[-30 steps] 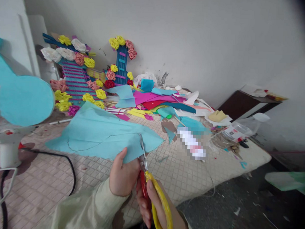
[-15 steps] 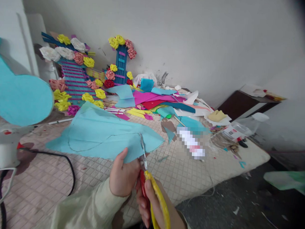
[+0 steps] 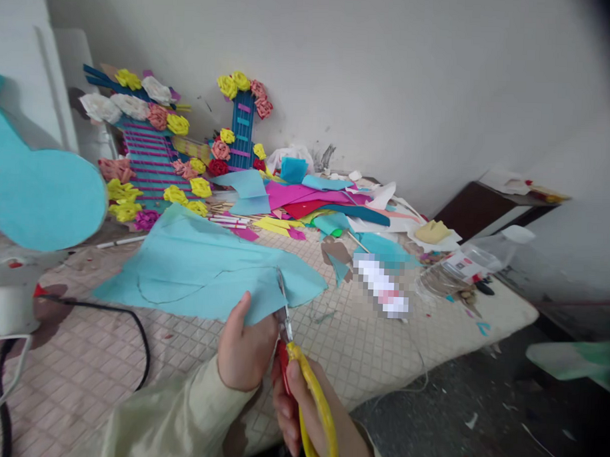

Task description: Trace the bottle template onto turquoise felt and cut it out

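A large sheet of light blue paper (image 3: 183, 271) with a curved dark line drawn on it lies across the table. My left hand (image 3: 245, 350) pinches its lower edge, thumb on top. My right hand (image 3: 319, 402) is wrapped round the scissors (image 3: 313, 389), which have one yellow handle and one red. Their blades sit at a slit in the paper, just right of my left hand, with the tips by the drawn line. My left fingers are partly hidden beneath the paper.
Flower-decorated cardboard shapes (image 3: 150, 156) stand at the back left. Coloured paper scraps (image 3: 311, 195) are heaped behind the sheet. On the left is a blue round-ended shape (image 3: 48, 199) above a black cable (image 3: 141, 343). A clear plastic bottle (image 3: 464, 264) lies right.
The scissor blades have come closer together and their tips have shifted slightly left. Both hands have moved very little.
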Motion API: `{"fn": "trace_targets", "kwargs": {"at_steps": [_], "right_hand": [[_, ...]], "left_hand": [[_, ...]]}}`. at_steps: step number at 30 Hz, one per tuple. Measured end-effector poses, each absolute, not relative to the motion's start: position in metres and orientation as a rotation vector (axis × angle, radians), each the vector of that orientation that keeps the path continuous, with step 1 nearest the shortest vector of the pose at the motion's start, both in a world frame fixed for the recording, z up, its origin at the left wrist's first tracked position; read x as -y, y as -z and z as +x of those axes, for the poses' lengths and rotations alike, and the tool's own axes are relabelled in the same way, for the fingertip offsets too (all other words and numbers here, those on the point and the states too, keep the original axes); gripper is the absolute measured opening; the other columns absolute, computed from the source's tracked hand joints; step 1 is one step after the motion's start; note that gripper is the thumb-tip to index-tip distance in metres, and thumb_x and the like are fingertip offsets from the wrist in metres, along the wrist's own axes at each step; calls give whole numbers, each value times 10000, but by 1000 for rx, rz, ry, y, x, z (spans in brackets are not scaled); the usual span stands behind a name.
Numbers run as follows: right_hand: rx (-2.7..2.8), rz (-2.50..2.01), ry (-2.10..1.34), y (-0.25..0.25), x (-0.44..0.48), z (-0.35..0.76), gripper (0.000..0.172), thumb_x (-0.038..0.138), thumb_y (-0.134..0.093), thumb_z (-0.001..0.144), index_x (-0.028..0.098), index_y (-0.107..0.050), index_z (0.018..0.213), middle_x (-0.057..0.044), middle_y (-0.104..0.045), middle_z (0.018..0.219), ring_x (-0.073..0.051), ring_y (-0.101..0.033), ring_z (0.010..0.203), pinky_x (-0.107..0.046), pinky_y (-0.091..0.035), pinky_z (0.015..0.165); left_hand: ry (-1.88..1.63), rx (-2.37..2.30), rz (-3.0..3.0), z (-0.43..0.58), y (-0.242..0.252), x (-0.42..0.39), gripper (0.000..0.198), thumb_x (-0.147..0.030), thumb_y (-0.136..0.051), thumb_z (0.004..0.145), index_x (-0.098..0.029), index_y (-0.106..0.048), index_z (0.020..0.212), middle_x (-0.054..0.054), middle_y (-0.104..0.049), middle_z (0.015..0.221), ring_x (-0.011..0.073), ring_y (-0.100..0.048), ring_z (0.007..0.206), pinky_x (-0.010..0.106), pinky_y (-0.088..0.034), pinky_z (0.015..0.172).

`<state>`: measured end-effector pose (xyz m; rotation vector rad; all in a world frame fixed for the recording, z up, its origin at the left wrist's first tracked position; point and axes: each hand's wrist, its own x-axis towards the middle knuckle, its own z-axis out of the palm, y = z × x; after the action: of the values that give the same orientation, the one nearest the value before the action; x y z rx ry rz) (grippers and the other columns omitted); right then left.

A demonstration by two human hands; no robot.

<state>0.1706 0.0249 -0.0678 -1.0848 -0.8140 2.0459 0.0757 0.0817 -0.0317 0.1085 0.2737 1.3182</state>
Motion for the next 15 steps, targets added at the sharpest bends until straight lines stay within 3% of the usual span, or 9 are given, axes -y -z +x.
{"fn": "trace_targets", "kwargs": {"at_steps": [7, 15], "right_hand": [[823, -1056, -2032, 72, -25, 170, 555, 718, -503, 625, 198, -342, 735, 107, -372, 470, -3, -320, 297, -83, -307, 239], [848, -1042, -2026, 77, -22, 171, 532, 704, -480, 662, 195, -353, 749, 101, -385, 486, -7, -340, 301, -91, -331, 243]], "left_hand": [[-1265, -229, 36, 70, 31, -83, 498, -326, -177, 878, -119, -396, 1274, 14, -680, 989, 67, -503, 1091, 85, -266, 940], [-1270, -307, -65, 72, 23, -83, 509, -360, -263, 825, -127, -428, 1246, 27, -698, 879, 120, -587, 963, 164, -375, 899]]}}
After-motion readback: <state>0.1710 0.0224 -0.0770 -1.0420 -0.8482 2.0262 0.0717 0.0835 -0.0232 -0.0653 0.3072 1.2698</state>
